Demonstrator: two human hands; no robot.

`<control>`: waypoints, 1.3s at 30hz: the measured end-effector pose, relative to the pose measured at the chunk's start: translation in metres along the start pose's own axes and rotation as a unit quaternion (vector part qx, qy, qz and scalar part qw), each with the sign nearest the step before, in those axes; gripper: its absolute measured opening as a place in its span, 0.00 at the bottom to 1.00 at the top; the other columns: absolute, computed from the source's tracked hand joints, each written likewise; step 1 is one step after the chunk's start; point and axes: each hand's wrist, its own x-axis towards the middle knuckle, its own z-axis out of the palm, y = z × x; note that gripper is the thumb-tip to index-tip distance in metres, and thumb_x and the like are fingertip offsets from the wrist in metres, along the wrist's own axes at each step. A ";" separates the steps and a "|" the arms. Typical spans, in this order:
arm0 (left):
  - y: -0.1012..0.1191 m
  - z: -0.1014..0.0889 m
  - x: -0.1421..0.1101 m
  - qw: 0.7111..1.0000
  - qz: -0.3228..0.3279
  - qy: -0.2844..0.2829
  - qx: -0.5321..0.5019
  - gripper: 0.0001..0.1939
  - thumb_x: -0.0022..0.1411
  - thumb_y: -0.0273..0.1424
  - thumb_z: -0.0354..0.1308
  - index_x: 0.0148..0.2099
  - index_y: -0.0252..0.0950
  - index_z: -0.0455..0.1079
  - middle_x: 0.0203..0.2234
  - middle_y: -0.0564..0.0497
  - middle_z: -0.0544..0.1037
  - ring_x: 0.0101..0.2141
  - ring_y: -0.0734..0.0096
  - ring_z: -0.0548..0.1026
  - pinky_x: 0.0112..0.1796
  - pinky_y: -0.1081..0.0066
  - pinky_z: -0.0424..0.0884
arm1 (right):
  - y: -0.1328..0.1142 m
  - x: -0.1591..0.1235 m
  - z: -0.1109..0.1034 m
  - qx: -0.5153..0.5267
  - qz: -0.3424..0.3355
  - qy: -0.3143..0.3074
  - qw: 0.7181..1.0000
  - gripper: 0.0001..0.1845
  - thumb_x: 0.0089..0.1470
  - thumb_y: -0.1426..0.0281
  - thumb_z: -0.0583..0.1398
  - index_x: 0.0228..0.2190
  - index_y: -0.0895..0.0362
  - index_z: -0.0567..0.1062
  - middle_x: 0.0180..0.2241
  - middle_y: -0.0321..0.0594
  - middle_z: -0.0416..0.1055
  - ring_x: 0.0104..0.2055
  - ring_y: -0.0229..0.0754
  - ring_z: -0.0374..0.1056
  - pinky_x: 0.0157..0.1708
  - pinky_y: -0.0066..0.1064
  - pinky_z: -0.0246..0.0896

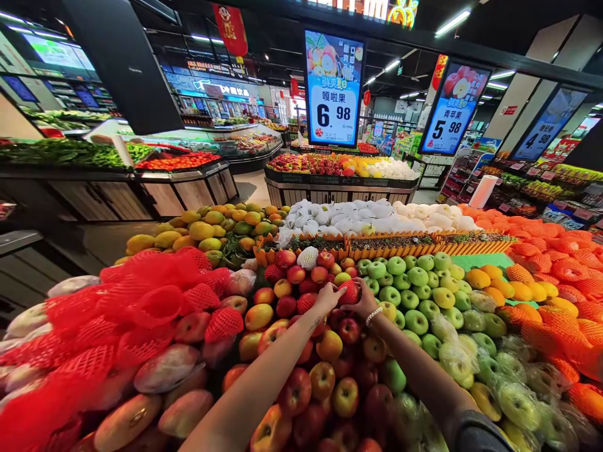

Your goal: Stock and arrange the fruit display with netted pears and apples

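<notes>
Both arms reach over a heap of red apples (295, 390). Between my hands is an apple in a red foam net (349, 292). My left hand (328, 297) pinches the net's left side with its fingertips. My right hand (365, 297), with a pale bracelet at the wrist, wraps round the apple's right side. Some of the right fingers are hidden behind the fruit. Other netted apples lie just left of my hands, and green apples (416, 321) are piled directly to the right.
Red foam nets (151, 301) cover mangoes at left. Yellow mangoes (202, 230), white-netted fruit (348, 216) and an orange slatted divider (391, 245) lie behind the apples. Oranges (527, 290) and orange nets are at right. Price screens (334, 88) hang overhead.
</notes>
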 end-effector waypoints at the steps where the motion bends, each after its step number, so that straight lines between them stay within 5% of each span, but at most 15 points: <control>1: -0.001 0.000 0.001 1.000 0.003 0.001 0.003 0.16 0.57 0.40 0.72 0.35 0.36 0.72 0.36 0.43 0.84 0.41 0.56 0.81 0.44 0.64 0.74 | 0.001 0.001 0.000 0.012 0.004 -0.003 1.000 0.45 0.37 0.57 0.78 0.55 0.52 0.69 0.52 0.44 0.76 0.56 0.52 0.72 0.59 0.47 0.67; 6: -0.007 -0.001 0.002 1.000 0.024 0.003 -0.005 0.10 0.60 0.33 0.69 0.33 0.37 0.71 0.31 0.48 0.81 0.35 0.64 0.78 0.41 0.67 0.73 | 0.006 0.002 -0.002 0.048 0.013 -0.032 0.998 0.21 0.59 0.57 0.64 0.51 0.51 0.72 0.52 0.44 0.76 0.52 0.47 0.74 0.55 0.43 0.70; 13: -0.006 0.004 0.005 0.996 0.048 0.045 -0.060 0.09 0.57 0.23 0.67 0.39 0.37 0.72 0.38 0.49 0.81 0.37 0.69 0.78 0.44 0.69 0.74 | -0.001 -0.011 -0.001 -0.014 0.016 -0.039 0.999 0.46 0.33 0.61 0.79 0.54 0.51 0.70 0.53 0.44 0.75 0.55 0.52 0.73 0.58 0.47 0.68; 18: -0.001 0.000 0.005 0.989 0.051 0.095 -0.097 0.07 0.63 0.25 0.59 0.44 0.37 0.74 0.41 0.48 0.82 0.40 0.69 0.79 0.45 0.70 0.76 | -0.003 -0.018 0.002 -0.028 0.047 0.004 0.999 0.48 0.35 0.57 0.77 0.56 0.50 0.67 0.49 0.42 0.76 0.52 0.52 0.75 0.55 0.47 0.68; 22: -0.002 -0.018 0.001 0.976 0.013 0.201 -0.087 0.12 0.67 0.25 0.51 0.47 0.37 0.74 0.44 0.45 0.80 0.47 0.63 0.78 0.51 0.65 0.74 | -0.003 -0.020 0.003 0.043 0.062 0.115 0.990 0.43 0.41 0.53 0.73 0.54 0.52 0.66 0.42 0.37 0.74 0.43 0.47 0.74 0.48 0.41 0.71; 26: -0.001 -0.031 -0.003 0.954 -0.033 0.293 -0.046 0.20 0.63 0.23 0.50 0.55 0.38 0.73 0.51 0.39 0.74 0.55 0.55 0.74 0.57 0.59 0.71 | -0.007 -0.013 -0.001 -0.037 0.086 0.222 0.970 0.31 0.51 0.53 0.66 0.52 0.54 0.65 0.44 0.40 0.72 0.43 0.47 0.72 0.48 0.39 0.70; 35: 0.011 -0.013 -0.009 0.950 -0.091 0.290 0.074 0.34 0.59 0.30 0.58 0.67 0.29 0.60 0.71 0.22 0.49 0.70 0.22 0.54 0.61 0.30 0.60 | 0.000 0.026 -0.014 -0.153 0.080 0.073 0.982 0.35 0.26 0.82 0.70 0.42 0.53 0.78 0.41 0.37 0.70 0.46 0.50 0.69 0.54 0.42 0.64; 39: 0.016 -0.008 -0.015 0.957 -0.031 0.263 0.119 0.45 0.58 0.30 0.60 0.74 0.33 0.49 0.75 0.25 0.40 0.74 0.28 0.40 0.64 0.30 0.53 | 0.010 0.028 -0.019 -0.167 0.083 0.044 0.982 0.36 0.27 0.79 0.72 0.44 0.54 0.77 0.41 0.37 0.72 0.47 0.51 0.71 0.53 0.43 0.66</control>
